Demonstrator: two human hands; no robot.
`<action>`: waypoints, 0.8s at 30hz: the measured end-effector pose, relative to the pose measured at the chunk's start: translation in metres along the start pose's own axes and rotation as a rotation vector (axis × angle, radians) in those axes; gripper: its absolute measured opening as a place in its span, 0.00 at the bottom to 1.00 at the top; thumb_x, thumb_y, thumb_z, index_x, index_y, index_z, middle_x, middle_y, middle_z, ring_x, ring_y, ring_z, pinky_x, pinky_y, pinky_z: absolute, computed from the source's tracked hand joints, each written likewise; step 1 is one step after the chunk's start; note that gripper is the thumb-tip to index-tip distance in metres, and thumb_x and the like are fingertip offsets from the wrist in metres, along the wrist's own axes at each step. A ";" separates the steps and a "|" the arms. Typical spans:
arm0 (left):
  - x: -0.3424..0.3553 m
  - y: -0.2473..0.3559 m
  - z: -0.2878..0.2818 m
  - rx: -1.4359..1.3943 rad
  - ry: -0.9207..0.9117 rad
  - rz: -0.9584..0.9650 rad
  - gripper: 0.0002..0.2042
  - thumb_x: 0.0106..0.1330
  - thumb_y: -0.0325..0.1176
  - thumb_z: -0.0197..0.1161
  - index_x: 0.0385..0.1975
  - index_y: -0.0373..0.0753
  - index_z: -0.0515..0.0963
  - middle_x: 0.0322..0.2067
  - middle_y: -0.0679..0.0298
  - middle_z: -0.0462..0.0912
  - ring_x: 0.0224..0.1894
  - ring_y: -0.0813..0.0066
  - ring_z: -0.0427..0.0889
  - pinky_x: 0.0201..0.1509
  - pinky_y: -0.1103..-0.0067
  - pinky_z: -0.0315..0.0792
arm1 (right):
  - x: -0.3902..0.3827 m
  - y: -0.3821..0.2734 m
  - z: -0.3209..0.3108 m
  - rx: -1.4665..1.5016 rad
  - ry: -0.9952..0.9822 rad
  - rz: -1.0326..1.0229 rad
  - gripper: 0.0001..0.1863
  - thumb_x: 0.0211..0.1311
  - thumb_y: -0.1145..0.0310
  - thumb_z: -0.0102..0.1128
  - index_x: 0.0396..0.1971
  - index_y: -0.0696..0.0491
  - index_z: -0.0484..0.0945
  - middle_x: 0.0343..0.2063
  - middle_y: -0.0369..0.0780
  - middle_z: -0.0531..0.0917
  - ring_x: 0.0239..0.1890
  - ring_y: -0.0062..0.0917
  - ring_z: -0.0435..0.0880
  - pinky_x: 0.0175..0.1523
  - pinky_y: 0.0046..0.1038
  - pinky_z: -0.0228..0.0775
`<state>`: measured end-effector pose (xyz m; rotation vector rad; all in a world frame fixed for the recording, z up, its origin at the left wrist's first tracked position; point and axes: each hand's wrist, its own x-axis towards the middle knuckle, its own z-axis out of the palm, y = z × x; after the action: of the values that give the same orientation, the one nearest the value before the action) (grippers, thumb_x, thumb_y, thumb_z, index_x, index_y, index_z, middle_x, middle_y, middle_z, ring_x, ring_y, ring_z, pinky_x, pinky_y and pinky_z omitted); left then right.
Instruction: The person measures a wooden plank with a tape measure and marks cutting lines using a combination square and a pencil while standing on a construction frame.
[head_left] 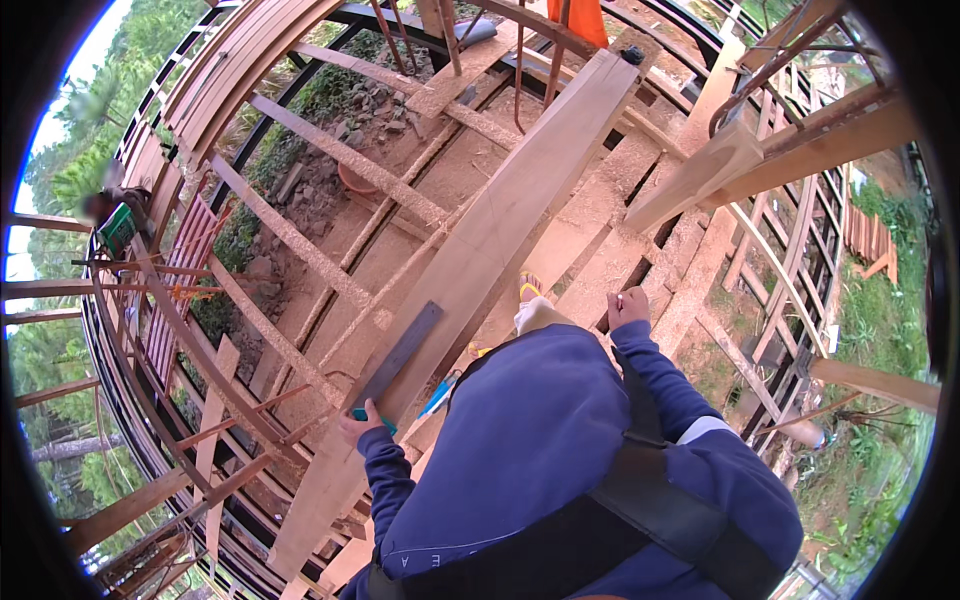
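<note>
A long pale wooden plank runs diagonally from lower left to upper right in front of me. On its near half lies a flat tool with a dark blade and a teal handle; whether it is a saw or a square I cannot tell. My left hand is closed round the teal end, against the plank. To the right of the plank, my right hand is closed, its fingers curled together. Something small and pale shows at those fingers, too small to name.
Sawdust-covered boards lie below. A thick timber beam juts in at right. Rusty bars and curved rails stand at left, near stacked planks. A blue-edged object lies beside my torso. Orange cloth shows at the top.
</note>
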<state>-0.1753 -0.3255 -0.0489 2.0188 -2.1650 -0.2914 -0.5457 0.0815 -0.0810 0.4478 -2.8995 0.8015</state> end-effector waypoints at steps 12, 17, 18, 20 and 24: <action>-0.020 0.087 -0.005 0.122 0.376 0.008 0.29 0.52 0.41 0.68 0.52 0.36 0.70 0.52 0.52 0.72 0.58 0.53 0.67 0.61 0.61 0.60 | 0.229 0.101 -0.019 -0.044 0.077 0.144 0.11 0.55 0.67 0.55 0.33 0.58 0.80 0.26 0.49 0.81 0.30 0.43 0.80 0.37 0.38 0.72; -0.058 0.250 0.032 -0.077 0.401 0.266 0.29 0.50 0.36 0.66 0.54 0.36 0.69 0.58 0.53 0.69 0.61 0.53 0.64 0.65 0.61 0.56 | 0.397 0.155 -0.022 -0.030 -0.007 0.076 0.13 0.52 0.64 0.57 0.34 0.56 0.79 0.28 0.50 0.80 0.31 0.44 0.79 0.38 0.39 0.71; -0.069 0.281 0.049 -0.153 0.356 0.312 0.29 0.51 0.35 0.66 0.55 0.36 0.69 0.58 0.53 0.69 0.61 0.53 0.64 0.66 0.61 0.55 | 0.424 0.161 -0.021 -0.016 -0.076 0.063 0.14 0.51 0.63 0.57 0.35 0.55 0.78 0.29 0.49 0.80 0.34 0.44 0.79 0.41 0.39 0.71; -0.098 0.342 0.072 -0.248 0.168 0.380 0.29 0.51 0.33 0.64 0.56 0.35 0.68 0.60 0.51 0.67 0.62 0.52 0.63 0.67 0.62 0.54 | 0.479 0.159 -0.026 -0.092 -0.156 0.074 0.14 0.50 0.62 0.58 0.35 0.54 0.78 0.29 0.50 0.80 0.35 0.45 0.79 0.41 0.40 0.70; -0.140 0.442 0.106 -0.296 -0.146 0.382 0.32 0.50 0.35 0.66 0.58 0.33 0.66 0.63 0.47 0.60 0.66 0.49 0.58 0.70 0.61 0.51 | 0.574 0.198 -0.018 -0.029 -0.130 -0.063 0.13 0.51 0.63 0.57 0.32 0.57 0.77 0.25 0.51 0.78 0.31 0.44 0.79 0.38 0.39 0.70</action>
<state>-0.6189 -0.1534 -0.0369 1.4362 -2.3660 -0.6729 -1.1525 0.1074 -0.0628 0.6059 -2.9936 0.7464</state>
